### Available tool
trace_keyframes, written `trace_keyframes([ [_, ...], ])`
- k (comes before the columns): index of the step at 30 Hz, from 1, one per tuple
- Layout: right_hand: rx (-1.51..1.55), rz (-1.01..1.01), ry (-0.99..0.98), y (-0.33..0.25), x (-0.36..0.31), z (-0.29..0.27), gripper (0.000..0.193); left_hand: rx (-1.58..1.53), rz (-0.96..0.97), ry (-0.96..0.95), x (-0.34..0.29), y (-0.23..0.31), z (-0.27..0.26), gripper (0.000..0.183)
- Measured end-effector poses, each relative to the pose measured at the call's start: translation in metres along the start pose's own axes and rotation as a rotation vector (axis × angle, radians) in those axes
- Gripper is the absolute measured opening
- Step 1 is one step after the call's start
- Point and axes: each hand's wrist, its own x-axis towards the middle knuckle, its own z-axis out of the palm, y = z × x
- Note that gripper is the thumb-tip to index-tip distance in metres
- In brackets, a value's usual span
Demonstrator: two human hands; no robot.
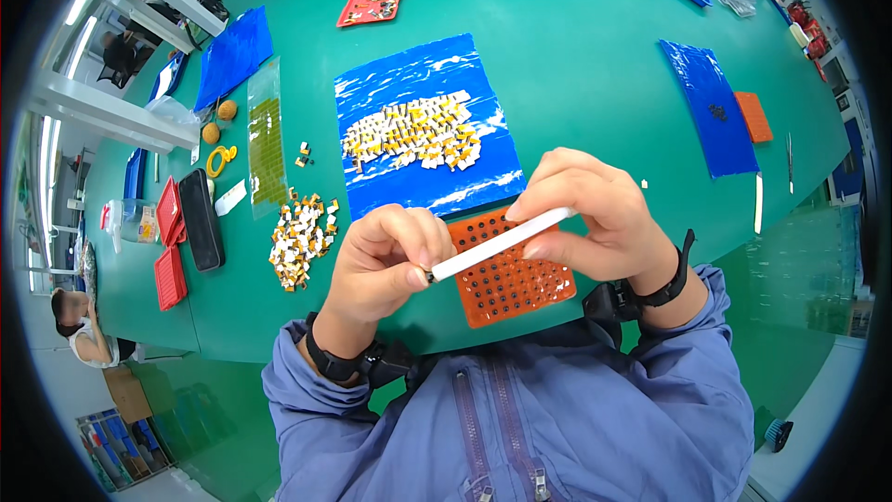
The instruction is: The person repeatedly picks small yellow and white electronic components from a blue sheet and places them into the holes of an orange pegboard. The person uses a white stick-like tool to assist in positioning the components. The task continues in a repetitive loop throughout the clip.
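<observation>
Both my hands hold a slim white stick (502, 244) slantwise above an orange tray (478, 316). My right hand (599, 214) pinches its upper right end between thumb and fingers. With thumb and fingertips, my left hand (395, 256) grips a small black part (430, 276) at the lower left end. Whether that part belongs to the stick, I cannot tell. Rows of small dark round pieces sit in the tray, partly hidden by my hands. Just beyond lies a blue sheet (372, 195) bearing many small white-and-amber pieces (418, 135).
More white-and-amber pieces (302, 237) are heaped on the green table (595, 56) at left, near a black case (200, 218) and red trays (170, 277). At right are another blue sheet (711, 144), an orange block (754, 118) and tweezers (791, 165). Another person (88, 325) is at far left.
</observation>
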Motion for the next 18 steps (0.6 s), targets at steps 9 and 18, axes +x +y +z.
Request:
trace_keyframes([
  [9, -0.003, 0.018, -0.071, 0.001, -0.0054, -0.0024, 0.015, -0.001, -0.003, 0.002, -0.0008, 0.0018, -0.0004, 0.012],
  [18, -0.004, 0.06, -0.031, -0.0005, -0.0029, -0.0007, 0.007, -0.001, 0.013, 0.015, -0.0005, 0.0014, -0.0014, 0.011],
])
